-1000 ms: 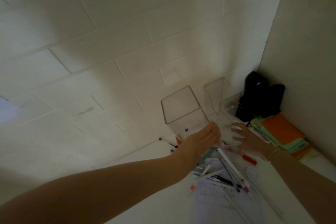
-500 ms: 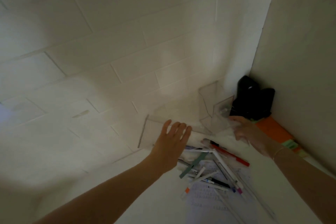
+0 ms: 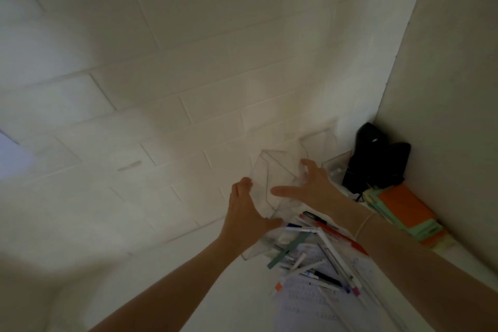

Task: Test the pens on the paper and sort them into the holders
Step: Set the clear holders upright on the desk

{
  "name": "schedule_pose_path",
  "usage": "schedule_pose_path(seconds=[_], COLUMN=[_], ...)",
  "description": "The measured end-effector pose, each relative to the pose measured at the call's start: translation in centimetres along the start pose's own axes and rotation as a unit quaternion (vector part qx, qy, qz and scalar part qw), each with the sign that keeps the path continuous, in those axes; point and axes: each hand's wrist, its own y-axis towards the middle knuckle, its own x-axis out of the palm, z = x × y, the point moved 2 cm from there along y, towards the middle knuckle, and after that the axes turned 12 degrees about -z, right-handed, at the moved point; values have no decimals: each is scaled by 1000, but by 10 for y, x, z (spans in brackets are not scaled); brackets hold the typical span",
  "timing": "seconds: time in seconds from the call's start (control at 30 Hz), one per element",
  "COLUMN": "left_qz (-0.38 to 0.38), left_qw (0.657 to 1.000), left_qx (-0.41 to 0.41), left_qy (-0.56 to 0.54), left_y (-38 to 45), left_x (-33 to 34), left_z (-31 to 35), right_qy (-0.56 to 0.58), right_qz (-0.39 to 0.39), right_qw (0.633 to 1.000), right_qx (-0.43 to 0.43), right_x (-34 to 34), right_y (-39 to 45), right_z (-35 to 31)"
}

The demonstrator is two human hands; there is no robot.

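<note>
A pile of several pens (image 3: 310, 250) lies on a sheet of written paper (image 3: 310, 299) on the white desk. Beyond the pile, a clear holder (image 3: 272, 178) stands tilted against the brick wall. My left hand (image 3: 245, 213) grips its left side, thumb spread toward the pens. My right hand (image 3: 310, 186) holds its right side, thumb across the front and fingers curled over the far edge. A second clear holder (image 3: 334, 167) stands to the right in the corner, partly hidden by my right hand.
A black object (image 3: 377, 159) sits in the corner behind the second holder. A stack of orange and green paper pads (image 3: 404, 210) lies along the right wall. The white brick wall (image 3: 188, 89) fills most of the view.
My right hand has moved left from the corner holder onto the nearer clear holder. My left hand, spread open half a second ago, now grips that holder's left side.
</note>
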Motion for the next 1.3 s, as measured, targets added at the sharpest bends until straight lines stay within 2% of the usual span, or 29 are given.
schedule_pose_path(seconds=[0.07, 0.17, 0.23, 0.37, 0.43, 0.53, 0.57, 0.6, 0.63, 0.67, 0.73, 0.8, 0.87, 0.93, 1.07, 1.17, 1.3], left_qz=[-11, -27, -21, -23, -41, -76, -83, -87, -90, -92, -99, -105, -114, -118, -117, -112, -119], left_qw=[997, 990, 992, 999, 998, 996, 995, 994, 992, 990, 988, 986, 986, 986, 985, 986, 985], left_qx=[-24, -25, -14, -16, -40, -54, -53, -60, -69, -80, -88, -88, -85, -84, -86, -84, -91], left_qy=[-74, -133, -120, -33, 7, 3, -16, -38, -55, -66, -79, -91, -90, -85, -89, -89, -90], left_y=[0, -2, -5, -7, -8, -16, -19, -23, -26, -29, -34, -37, -38, -36, -29, -23, -18], left_x=[-5, -13, -19, -33, -43, -55, -57, -59, -60, -61, -61, -61, -60, -59, -57, -57, -57], left_z=[-9, -26, -36, -57, -69, -90, -97, -104, -109, -111, -114, -117, -121, -125, -128, -129, -134], right_qy=[76, 271, 319, 392, 403, 424, 407, 338, 206, 41, -210, -383, -505, -559, -603, -607, -614], right_qz=[-18, -84, -127, -142, -168, -199, -190, -166, -133, -117, -154, -174, -164, -149, -155, -175, -158], right_qw=[997, 958, 938, 909, 900, 883, 894, 926, 969, 992, 965, 907, 847, 816, 782, 775, 773], right_qx=[5, 39, 47, 14, 2, -8, -2, 9, 23, 25, 3, -7, -19, -17, -18, 1, -36], right_x=[-4, 0, 10, 37, 50, 68, 72, 76, 79, 84, 103, 124, 140, 148, 148, 142, 133], right_y=[-4, -9, -7, 9, 17, 28, 33, 40, 46, 53, 61, 65, 68, 76, 95, 104, 105], right_z=[-7, -6, -3, -2, -1, 6, 10, 17, 27, 38, 62, 83, 91, 92, 90, 95, 92])
